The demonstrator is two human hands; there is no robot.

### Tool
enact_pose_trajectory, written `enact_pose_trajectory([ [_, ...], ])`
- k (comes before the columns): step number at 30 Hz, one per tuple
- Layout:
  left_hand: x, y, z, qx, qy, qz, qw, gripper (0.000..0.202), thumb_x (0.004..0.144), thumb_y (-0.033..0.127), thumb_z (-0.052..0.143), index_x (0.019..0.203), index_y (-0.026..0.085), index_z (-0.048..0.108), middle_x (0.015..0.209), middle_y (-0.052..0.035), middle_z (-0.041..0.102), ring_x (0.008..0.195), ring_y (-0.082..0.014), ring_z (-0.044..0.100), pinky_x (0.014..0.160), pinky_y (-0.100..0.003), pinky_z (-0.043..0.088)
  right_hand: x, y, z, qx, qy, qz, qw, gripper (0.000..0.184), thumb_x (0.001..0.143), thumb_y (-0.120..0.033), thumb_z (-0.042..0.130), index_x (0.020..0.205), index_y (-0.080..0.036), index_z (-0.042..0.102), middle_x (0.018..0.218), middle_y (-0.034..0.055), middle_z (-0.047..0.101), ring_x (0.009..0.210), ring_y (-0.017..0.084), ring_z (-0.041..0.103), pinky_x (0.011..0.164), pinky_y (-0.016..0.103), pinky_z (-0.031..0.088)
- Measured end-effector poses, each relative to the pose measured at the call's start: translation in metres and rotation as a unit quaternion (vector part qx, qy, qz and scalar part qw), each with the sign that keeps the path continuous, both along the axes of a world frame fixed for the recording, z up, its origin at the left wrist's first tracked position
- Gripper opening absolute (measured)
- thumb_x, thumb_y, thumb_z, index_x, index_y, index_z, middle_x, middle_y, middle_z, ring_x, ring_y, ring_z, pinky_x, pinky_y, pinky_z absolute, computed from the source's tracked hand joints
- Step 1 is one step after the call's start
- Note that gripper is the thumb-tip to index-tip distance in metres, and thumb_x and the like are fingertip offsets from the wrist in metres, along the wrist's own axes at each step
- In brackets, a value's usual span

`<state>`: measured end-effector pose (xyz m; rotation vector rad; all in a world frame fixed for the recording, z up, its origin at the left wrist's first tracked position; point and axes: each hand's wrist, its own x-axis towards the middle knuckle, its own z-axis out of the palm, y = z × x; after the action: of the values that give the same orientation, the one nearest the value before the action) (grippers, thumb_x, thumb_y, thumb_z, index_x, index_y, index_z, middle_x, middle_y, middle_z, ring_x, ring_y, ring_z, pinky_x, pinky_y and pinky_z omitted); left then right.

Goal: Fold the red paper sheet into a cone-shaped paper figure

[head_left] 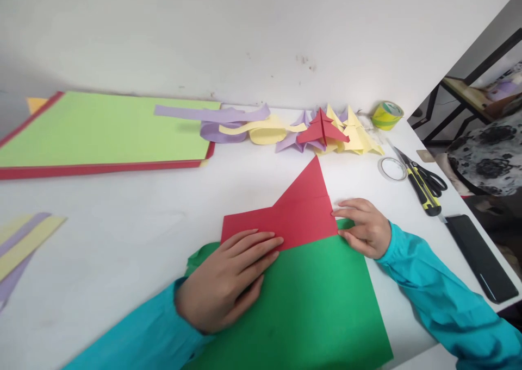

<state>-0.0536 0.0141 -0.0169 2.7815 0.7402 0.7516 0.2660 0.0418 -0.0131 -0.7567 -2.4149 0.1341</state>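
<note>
Red paper (pixel 293 218) lies on the green sheet (pixel 310 305) near the front of the table (pixel 122 234), partly folded, with one flap rising to a point. For a clean crease, I'd judge: keep the flat hand pinning the lower left, square up the right edge first, then press along the fold (no sliding on the green). Left hand (pixel 228 280) is palm down, fingers (pixel 256 245) straight and nearly together on the red paper, forearm in from lower left. Right hand (pixel 362 229) is curled, fingertips (pixel 340 212) bunched on the paper's right edge; can't tell if the thumb clamps it.
</note>
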Motion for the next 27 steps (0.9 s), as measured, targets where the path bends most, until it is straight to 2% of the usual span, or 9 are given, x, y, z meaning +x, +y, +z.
enact_pose_trajectory([
  [5, 0.000, 0.001, -0.003, 0.010, -0.002, -0.005, 1.000, 0.039, 0.084, 0.008, 0.042, 0.121, 0.017, 0.052, 0.128, -0.0097, 0.057, 0.122, -0.0256, 0.045, 0.098, -0.047, 0.041, 0.002, 0.007, 0.001, -0.054, 0.076, 0.030, 0.995, 0.023, 0.082, -0.020, 0.053, 0.063, -0.018, 0.066, 0.102, 0.0097, 0.068, 0.107, 0.022, 0.056, 0.088, 0.041, 0.050],
  [10, 0.003, 0.004, 0.005, 0.043, 0.027, -0.014, 0.999, 0.034, 0.085, 0.010, 0.043, 0.116, 0.015, 0.056, 0.122, -0.0108, 0.059, 0.116, -0.0259, 0.048, 0.093, -0.046, 0.045, -0.002, 0.007, 0.001, -0.064, 0.103, -0.030, 0.992, 0.014, 0.084, -0.024, 0.055, 0.085, -0.021, 0.068, 0.098, 0.0074, 0.069, 0.102, 0.019, 0.058, 0.089, 0.039, 0.050],
  [12, 0.009, 0.006, 0.012, 0.062, 0.040, -0.016, 0.997, 0.028, 0.085, 0.012, 0.046, 0.109, 0.013, 0.060, 0.115, -0.0118, 0.062, 0.108, -0.0257, 0.052, 0.087, -0.043, 0.048, -0.010, 0.005, -0.004, -0.055, 0.078, -0.070, 0.993, 0.021, 0.084, -0.031, 0.056, 0.099, -0.021, 0.066, 0.106, 0.0088, 0.067, 0.107, 0.021, 0.056, 0.093, 0.042, 0.047],
  [14, 0.018, 0.008, 0.017, 0.068, 0.054, -0.010, 0.996, 0.024, 0.085, 0.015, 0.046, 0.102, 0.012, 0.063, 0.106, -0.0123, 0.063, 0.099, -0.0247, 0.053, 0.081, -0.040, 0.050, -0.020, 0.002, -0.009, -0.056, 0.036, -0.108, 0.992, 0.037, 0.083, -0.038, 0.055, 0.114, -0.019, 0.061, 0.118, 0.0126, 0.061, 0.114, 0.024, 0.052, 0.096, 0.047, 0.043],
  [16, 0.028, 0.010, 0.019, 0.063, 0.080, -0.003, 0.995, 0.026, 0.086, 0.018, 0.044, 0.102, 0.012, 0.064, 0.101, -0.0129, 0.062, 0.092, -0.0240, 0.053, 0.076, -0.040, 0.049, -0.030, -0.002, -0.011, -0.067, -0.008, -0.141, 0.988, 0.044, 0.084, -0.041, 0.052, 0.122, -0.018, 0.055, 0.128, 0.0143, 0.053, 0.122, 0.026, 0.046, 0.101, 0.051, 0.036],
  [20, 0.041, 0.012, 0.013, 0.072, 0.118, 0.016, 0.990, 0.033, 0.084, 0.027, 0.046, 0.111, 0.017, 0.062, 0.088, -0.0104, 0.055, 0.078, -0.0232, 0.047, 0.066, -0.040, 0.044, -0.047, -0.008, -0.009, -0.090, -0.063, -0.176, 0.978, 0.045, 0.084, -0.042, 0.050, 0.124, -0.020, 0.054, 0.135, 0.0134, 0.046, 0.130, 0.027, 0.036, 0.107, 0.055, 0.023],
  [23, 0.042, 0.011, 0.011, 0.073, 0.130, 0.029, 0.988, 0.035, 0.084, 0.031, 0.048, 0.116, 0.022, 0.059, 0.087, -0.0086, 0.052, 0.078, -0.0232, 0.044, 0.065, -0.039, 0.040, -0.054, -0.009, -0.004, -0.114, -0.106, -0.195, 0.968, 0.052, 0.082, -0.045, 0.054, 0.127, -0.020, 0.051, 0.138, 0.0157, 0.042, 0.132, 0.030, 0.032, 0.107, 0.057, 0.021],
  [27, 0.041, 0.011, 0.012, 0.066, 0.148, 0.040, 0.986, 0.036, 0.085, 0.032, 0.048, 0.119, 0.024, 0.057, 0.090, -0.0083, 0.052, 0.081, -0.0233, 0.042, 0.067, -0.039, 0.038, -0.057, -0.008, 0.001, -0.134, -0.147, -0.205, 0.958, 0.062, 0.080, -0.048, 0.055, 0.134, -0.021, 0.044, 0.143, 0.0167, 0.033, 0.136, 0.034, 0.023, 0.108, 0.058, 0.019],
])
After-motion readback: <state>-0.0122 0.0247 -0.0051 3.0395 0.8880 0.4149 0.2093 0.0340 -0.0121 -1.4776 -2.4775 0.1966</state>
